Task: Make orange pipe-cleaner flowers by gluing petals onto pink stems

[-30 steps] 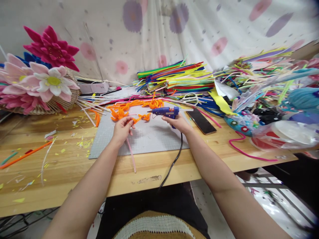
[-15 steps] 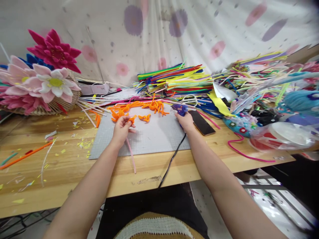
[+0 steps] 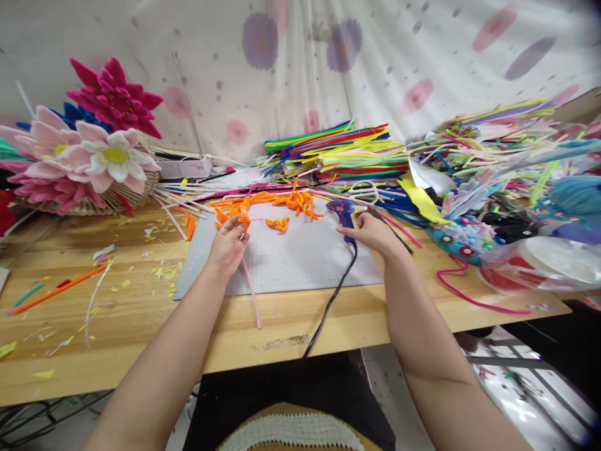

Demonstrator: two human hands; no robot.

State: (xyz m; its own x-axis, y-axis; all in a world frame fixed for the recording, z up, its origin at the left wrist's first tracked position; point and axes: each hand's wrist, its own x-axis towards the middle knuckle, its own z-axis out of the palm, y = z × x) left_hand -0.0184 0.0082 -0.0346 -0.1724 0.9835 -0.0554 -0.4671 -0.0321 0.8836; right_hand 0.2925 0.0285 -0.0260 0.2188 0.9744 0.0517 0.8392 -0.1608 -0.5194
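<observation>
My left hand (image 3: 228, 245) is closed over the grey cutting mat (image 3: 300, 257), pinching a small curled orange pipe-cleaner piece (image 3: 243, 218) on the end of a pink pipe-cleaner stem (image 3: 251, 291) that trails toward the table's front edge. My right hand (image 3: 373, 232) rests at the mat's right side, fingers curled round the handle of a blue glue gun (image 3: 344, 212) that stands on the mat; its black cord (image 3: 331, 299) runs off the table edge. More curled orange pieces (image 3: 282, 203) lie at the back of the mat.
Stacks of coloured pipe cleaners (image 3: 338, 153) fill the back and right. White scissors (image 3: 364, 188) lie behind the glue gun. A basket of pink fabric flowers (image 3: 84, 163) stands at the left. Scraps and an orange stick (image 3: 56, 288) litter the wooden table (image 3: 117, 326).
My right hand carried the glue gun from the middle of the mat to its right side and stood it there. My left hand lifted the orange piece slightly.
</observation>
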